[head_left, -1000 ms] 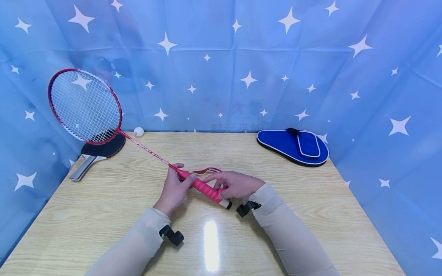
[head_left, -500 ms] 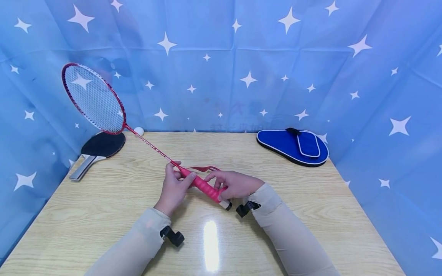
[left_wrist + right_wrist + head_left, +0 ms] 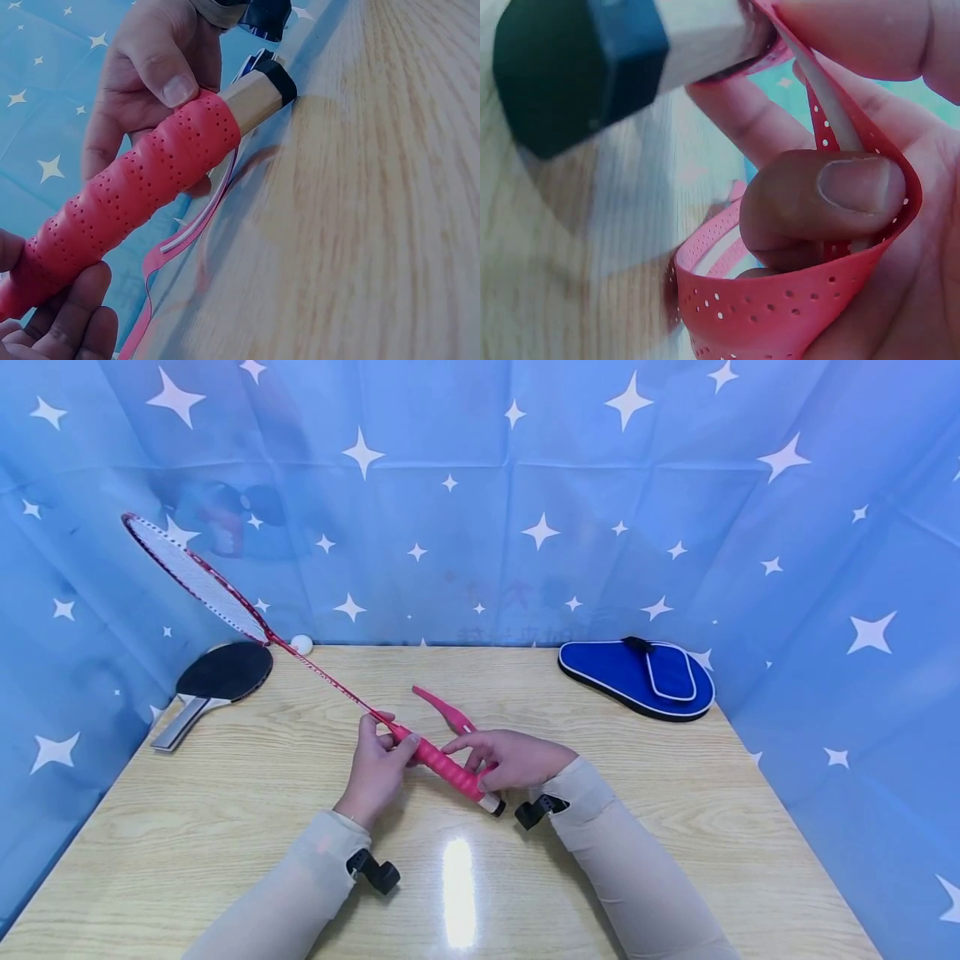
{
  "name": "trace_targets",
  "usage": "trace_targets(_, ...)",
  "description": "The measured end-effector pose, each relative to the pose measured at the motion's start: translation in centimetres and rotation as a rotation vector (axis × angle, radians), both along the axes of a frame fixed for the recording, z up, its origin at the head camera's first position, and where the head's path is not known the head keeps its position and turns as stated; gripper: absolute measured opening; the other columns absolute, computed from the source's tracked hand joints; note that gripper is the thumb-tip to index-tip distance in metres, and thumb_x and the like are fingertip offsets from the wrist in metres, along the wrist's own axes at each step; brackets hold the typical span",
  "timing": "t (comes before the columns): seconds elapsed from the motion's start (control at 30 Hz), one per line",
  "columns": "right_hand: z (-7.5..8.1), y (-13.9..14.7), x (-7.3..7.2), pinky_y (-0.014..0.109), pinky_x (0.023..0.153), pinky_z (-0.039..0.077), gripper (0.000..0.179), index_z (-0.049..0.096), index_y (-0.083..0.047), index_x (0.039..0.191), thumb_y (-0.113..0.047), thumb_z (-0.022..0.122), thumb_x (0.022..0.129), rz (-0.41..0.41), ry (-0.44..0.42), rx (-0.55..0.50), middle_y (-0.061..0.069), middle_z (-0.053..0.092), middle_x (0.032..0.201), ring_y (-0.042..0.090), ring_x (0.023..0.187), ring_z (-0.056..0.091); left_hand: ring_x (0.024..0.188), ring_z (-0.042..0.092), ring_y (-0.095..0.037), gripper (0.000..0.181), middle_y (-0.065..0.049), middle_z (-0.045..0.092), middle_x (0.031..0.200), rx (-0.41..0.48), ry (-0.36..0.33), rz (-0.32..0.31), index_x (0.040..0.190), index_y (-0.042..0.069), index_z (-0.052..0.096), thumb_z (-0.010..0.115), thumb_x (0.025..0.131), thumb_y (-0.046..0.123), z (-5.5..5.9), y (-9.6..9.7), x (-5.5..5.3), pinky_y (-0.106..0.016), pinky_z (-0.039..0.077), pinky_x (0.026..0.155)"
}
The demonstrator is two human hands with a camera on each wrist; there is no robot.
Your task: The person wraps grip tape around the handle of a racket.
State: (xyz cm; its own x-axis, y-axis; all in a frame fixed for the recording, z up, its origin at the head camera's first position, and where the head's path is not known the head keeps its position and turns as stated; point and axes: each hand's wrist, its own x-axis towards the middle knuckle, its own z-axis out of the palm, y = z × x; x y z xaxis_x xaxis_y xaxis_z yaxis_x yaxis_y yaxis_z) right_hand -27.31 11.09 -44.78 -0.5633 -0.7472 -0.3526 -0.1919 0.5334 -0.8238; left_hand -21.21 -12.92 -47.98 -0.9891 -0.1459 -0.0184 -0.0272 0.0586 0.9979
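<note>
A badminton racket [image 3: 321,674] slants across the middle of the head view, its strung head raised at the far left. My left hand [image 3: 377,772] pinches the top of the handle between thumb and fingers. Perforated pink grip tape [image 3: 135,176] winds round most of the handle, leaving pale wood [image 3: 257,101] bare beside the black butt cap [image 3: 577,67]. Near that bare end my right hand [image 3: 517,760] holds the tape, which loops over a bent finger in the right wrist view. A loose tail of tape [image 3: 447,707] sticks out beyond the right hand.
At the back left lies a black table tennis bat [image 3: 225,672], with a white ball [image 3: 302,645] near the table's far edge. A blue bat case [image 3: 615,672] lies at the back right. Starry blue cloth [image 3: 480,527] hangs behind the wooden table [image 3: 225,827].
The racket has turned about its shaft, so its head now appears nearly edge-on. The loose tape tail has swung out and away from the handle. Both hands stay in nearly the same places.
</note>
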Motion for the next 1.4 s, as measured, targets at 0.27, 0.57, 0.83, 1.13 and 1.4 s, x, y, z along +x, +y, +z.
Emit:
trace_targets(0.27, 0.09, -0.07, 0.06, 0.037, 0.074, 0.061, 0.072, 0.056, -0.035, 0.149, -0.006, 0.080, 0.088, -0.006, -0.006, 0.007, -0.002, 0.075, 0.111, 0.026, 0.093, 0.069, 0.083, 0.074, -0.017, 0.054, -0.025, 0.072, 0.106, 0.002, -0.004, -0.021, 0.146, 0.005, 0.030, 0.064, 0.105, 0.012, 0.02, -0.14, 0.09, -0.027, 0.062, 0.080)
trace_targets(0.57, -0.33, -0.10, -0.10, 0.036, 0.075, 0.060, 0.071, 0.058, -0.032, 0.149, -0.009, 0.084, 0.087, 0.001, -0.004, 0.001, 0.000, 0.076, 0.106, 0.025, 0.093, 0.069, 0.081, 0.074, -0.017, 0.057, -0.023, 0.072, 0.103, -0.026, -0.013, -0.028, 0.147, 0.006, 0.029, 0.066, 0.104, 0.014, -0.06, -0.14, 0.19, -0.029, 0.060, 0.079)
trace_targets(0.83, -0.23, -0.06, -0.03, 0.035, 0.072, 0.060, 0.070, 0.058, -0.029, 0.150, -0.009, 0.082, 0.088, 0.015, 0.003, -0.001, 0.001, 0.077, 0.103, 0.024, 0.093, 0.069, 0.083, 0.073, -0.019, 0.056, -0.026, 0.073, 0.107, -0.013, -0.004, -0.016, 0.147, 0.003, 0.028, 0.063, 0.103, 0.008, -0.10, -0.09, 0.09, -0.032, 0.060, 0.080)
trace_targets(1.13, -0.16, -0.19, -0.01, 0.037, 0.071, 0.062, 0.072, 0.057, -0.029, 0.152, -0.008, 0.081, 0.088, 0.015, -0.004, -0.010, 0.001, 0.076, 0.106, 0.025, 0.096, 0.070, 0.083, 0.074, -0.019, 0.060, -0.026, 0.071, 0.109, -0.016, -0.006, -0.015, 0.149, 0.004, 0.026, 0.065, 0.103, 0.009, -0.14, -0.13, -0.02, -0.029, 0.060, 0.080)
trace_targets(1.4, -0.33, -0.12, -0.11, 0.034, 0.068, 0.059, 0.071, 0.056, -0.028, 0.152, -0.006, 0.078, 0.089, 0.021, -0.003, -0.018, 0.001, 0.075, 0.109, 0.024, 0.095, 0.067, 0.079, 0.073, -0.017, 0.064, -0.025, 0.069, 0.107, 0.000, -0.018, -0.017, 0.148, 0.004, 0.025, 0.069, 0.101, 0.010, -0.07, -0.11, -0.01, -0.025, 0.060, 0.075)
